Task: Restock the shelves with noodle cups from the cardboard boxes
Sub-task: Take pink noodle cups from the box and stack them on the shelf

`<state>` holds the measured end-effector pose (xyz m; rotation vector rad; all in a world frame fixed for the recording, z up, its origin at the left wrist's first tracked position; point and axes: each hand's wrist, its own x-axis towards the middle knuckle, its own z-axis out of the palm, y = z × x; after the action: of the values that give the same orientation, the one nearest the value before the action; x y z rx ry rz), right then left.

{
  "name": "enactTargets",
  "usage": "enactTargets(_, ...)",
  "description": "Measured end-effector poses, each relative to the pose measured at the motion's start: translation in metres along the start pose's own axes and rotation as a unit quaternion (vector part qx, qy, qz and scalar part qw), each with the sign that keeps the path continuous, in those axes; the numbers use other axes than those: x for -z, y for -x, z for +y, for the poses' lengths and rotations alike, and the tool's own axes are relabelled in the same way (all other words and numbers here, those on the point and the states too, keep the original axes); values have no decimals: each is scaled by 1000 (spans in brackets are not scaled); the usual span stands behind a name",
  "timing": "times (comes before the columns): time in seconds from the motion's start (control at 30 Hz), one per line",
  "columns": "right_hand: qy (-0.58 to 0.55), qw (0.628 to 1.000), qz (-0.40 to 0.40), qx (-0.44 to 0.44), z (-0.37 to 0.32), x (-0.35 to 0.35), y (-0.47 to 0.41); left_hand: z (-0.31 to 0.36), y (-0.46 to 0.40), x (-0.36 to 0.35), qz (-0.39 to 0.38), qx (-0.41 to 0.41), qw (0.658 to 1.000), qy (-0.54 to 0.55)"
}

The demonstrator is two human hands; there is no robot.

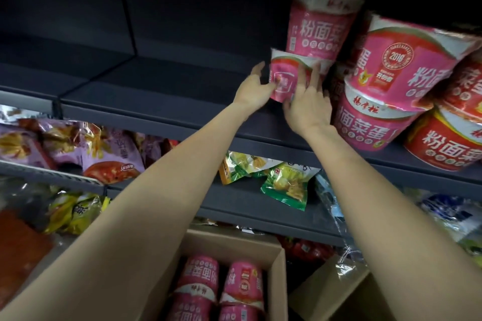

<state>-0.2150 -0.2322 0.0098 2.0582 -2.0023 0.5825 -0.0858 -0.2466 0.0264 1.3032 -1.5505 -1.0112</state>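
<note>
Both my hands reach up to the dark upper shelf (167,91) and hold a pink noodle cup (285,78) standing on it. My left hand (254,88) grips its left side and my right hand (307,104) its right side. A second pink cup (322,23) is stacked on top of the held one. To the right stand more stacked pink cups (375,122) and red cups (443,143). Below, an open cardboard box (276,281) holds several pink cups (221,286) lying on their sides.
The shelf to the left of the held cup is bare. Lower shelves carry purple snack bags (104,148), green bags (284,182) and yellow bags (75,211). A second cardboard box (336,292) sits at the lower right, with clear plastic wrap (347,255) above it.
</note>
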Motion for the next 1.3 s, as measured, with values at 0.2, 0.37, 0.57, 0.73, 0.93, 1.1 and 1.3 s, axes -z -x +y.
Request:
enactTargets(0.2,68,997,33,1,17,6,8,-7,-13,-8,-27,-11,999,16)
enactTargets(0.37,-32,992,-120,-34,20,6,-17,-13,-18,-18,-65,-35,997,-17)
enactTargets(0.57,-87,994,-57,-42,-6,14,10,-14,15,-12,32,-119,971,-204)
enactTargets(0.73,-198,970,138,39,-27,-4,131,-59,124,28,199,-265,889,-315)
enactTargets(0.93,-251,962,-37,100,-50,-73,260,-175,252,59,176,-203,916,-298)
enactTargets(1.1,-187,920,-333,85,-53,-162,309,-284,297,58,29,126,903,-410)
enactTargets(1.3,-105,879,-445,136,-64,-246,325,-345,304,44,55,251,923,-287)
